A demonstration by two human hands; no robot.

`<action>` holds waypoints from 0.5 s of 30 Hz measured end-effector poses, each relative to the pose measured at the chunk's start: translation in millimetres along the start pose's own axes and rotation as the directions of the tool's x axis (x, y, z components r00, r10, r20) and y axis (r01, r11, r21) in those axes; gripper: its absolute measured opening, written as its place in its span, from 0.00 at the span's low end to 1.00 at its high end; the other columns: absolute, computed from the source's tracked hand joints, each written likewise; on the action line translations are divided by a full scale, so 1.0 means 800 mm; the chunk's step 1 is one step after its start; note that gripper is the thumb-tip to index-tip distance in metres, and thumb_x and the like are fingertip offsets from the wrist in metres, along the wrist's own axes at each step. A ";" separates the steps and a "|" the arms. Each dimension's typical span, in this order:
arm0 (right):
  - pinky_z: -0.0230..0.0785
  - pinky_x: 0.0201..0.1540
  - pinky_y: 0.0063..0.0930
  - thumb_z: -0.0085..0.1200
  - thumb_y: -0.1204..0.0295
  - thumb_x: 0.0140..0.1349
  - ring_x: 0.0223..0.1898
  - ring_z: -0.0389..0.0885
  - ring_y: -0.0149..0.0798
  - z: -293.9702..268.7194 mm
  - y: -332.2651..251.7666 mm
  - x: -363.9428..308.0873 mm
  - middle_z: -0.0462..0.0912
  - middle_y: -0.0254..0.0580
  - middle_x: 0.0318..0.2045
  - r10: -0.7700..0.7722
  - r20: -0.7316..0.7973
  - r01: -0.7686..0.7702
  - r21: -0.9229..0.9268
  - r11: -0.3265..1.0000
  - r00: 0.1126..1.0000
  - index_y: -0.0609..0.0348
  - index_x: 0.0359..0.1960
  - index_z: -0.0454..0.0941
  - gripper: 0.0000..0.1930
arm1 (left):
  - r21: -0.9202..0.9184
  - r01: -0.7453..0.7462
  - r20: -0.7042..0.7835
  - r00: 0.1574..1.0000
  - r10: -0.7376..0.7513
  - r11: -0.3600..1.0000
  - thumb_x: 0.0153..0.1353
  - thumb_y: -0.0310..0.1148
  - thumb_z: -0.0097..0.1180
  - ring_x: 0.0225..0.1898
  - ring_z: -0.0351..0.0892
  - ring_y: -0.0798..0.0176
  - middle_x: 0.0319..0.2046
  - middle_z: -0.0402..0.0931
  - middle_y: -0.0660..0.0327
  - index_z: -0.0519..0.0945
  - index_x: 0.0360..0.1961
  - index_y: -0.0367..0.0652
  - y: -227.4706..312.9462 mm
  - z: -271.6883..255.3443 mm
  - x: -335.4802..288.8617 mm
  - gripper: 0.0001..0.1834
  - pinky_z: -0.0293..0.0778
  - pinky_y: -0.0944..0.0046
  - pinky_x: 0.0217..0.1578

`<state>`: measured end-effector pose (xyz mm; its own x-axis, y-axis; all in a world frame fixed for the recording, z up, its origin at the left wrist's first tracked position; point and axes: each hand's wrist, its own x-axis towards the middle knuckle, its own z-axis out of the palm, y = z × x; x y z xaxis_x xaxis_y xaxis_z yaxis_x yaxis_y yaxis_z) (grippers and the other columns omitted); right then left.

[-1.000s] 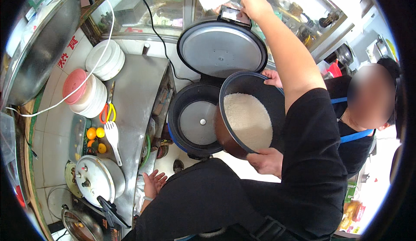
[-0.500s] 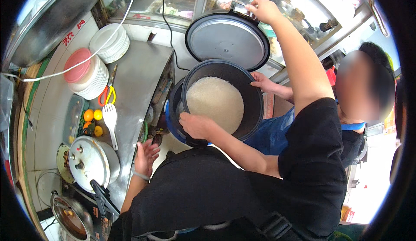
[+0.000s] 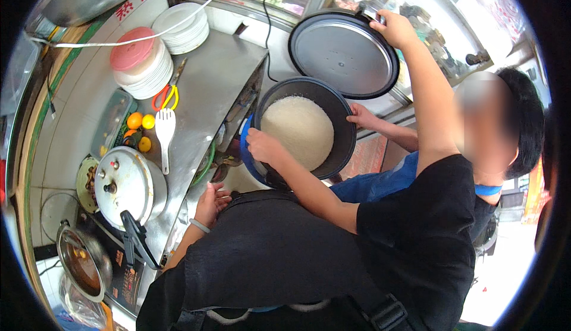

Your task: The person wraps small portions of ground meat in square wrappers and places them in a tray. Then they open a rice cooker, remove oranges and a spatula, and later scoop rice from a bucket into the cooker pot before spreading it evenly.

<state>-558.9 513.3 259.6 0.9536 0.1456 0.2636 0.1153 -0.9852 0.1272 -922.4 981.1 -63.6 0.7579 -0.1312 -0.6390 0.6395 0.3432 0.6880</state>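
Observation:
My right hand (image 3: 394, 29) is raised at the far side, its fingers closed on the edge of the open rice cooker lid (image 3: 339, 54). Below the lid, a dark inner pot (image 3: 340, 114) of white grains that look like rice (image 3: 297, 130) sits in the cooker, whose blue outer wall (image 3: 247, 146) shows on the left. A co-worker on the right grips the pot's rim with one hand (image 3: 266, 146) on the left and the other (image 3: 360, 117) on the right. My left hand (image 3: 212, 204), with a band at the wrist, hangs open beside the counter, holding nothing.
Left of me runs a steel counter (image 3: 205, 87) with plate stacks (image 3: 143, 72), scissors (image 3: 169, 90), a white slotted spatula (image 3: 166, 137), orange fruit (image 3: 135, 120) and a pressure cooker (image 3: 128, 182). A steel pot of brown liquid (image 3: 86, 268) stands nearer. A black cord (image 3: 267, 27) hangs behind.
The inner pot has gone down and levelled in the cooker, the co-worker's hands still on its rim. My right hand stays on the lid. The whole view has shifted.

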 end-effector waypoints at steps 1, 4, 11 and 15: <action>0.74 0.48 0.46 0.62 0.50 0.60 0.44 0.83 0.56 -0.001 0.001 0.002 0.85 0.55 0.38 -0.003 -0.019 0.003 -0.007 1.000 1.000 0.55 0.44 0.81 0.22 | -0.023 0.059 -0.045 0.997 -0.060 0.998 0.73 0.61 0.33 0.47 0.80 0.62 0.48 0.79 0.55 0.68 0.64 0.39 -0.004 -0.004 -0.001 0.37 0.74 0.63 0.47; 0.73 0.50 0.45 0.63 0.51 0.59 0.46 0.83 0.56 -0.003 0.003 0.008 0.85 0.57 0.40 0.037 0.015 -0.037 0.005 0.999 0.999 0.54 0.42 0.81 0.21 | -0.055 0.032 -0.050 0.998 -0.035 0.998 0.74 0.61 0.33 0.47 0.80 0.63 0.48 0.79 0.55 0.68 0.64 0.38 -0.013 -0.009 -0.003 0.37 0.74 0.64 0.47; 0.74 0.49 0.40 0.64 0.53 0.58 0.42 0.85 0.52 -0.003 0.004 0.022 0.86 0.53 0.36 0.029 0.071 -0.025 -0.047 0.999 0.997 0.55 0.45 0.80 0.21 | 0.002 0.009 -0.078 0.997 -0.009 1.000 0.73 0.62 0.33 0.49 0.79 0.58 0.49 0.78 0.53 0.67 0.65 0.39 -0.011 -0.006 -0.009 0.38 0.74 0.60 0.51; 0.73 0.53 0.40 0.66 0.54 0.56 0.47 0.83 0.52 -0.008 -0.006 0.019 0.85 0.54 0.42 0.042 0.048 -0.039 -0.066 0.997 0.998 0.56 0.50 0.78 0.25 | -0.011 -0.006 -0.086 0.996 0.005 1.000 0.74 0.60 0.34 0.48 0.79 0.58 0.48 0.78 0.53 0.68 0.64 0.39 -0.007 -0.006 -0.008 0.36 0.75 0.61 0.49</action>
<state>-546.4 520.7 269.3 0.9698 0.0997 0.2227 0.0598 -0.9820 0.1794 -931.7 984.0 -65.1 0.7474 -0.0494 -0.6625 0.6333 0.3543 0.6880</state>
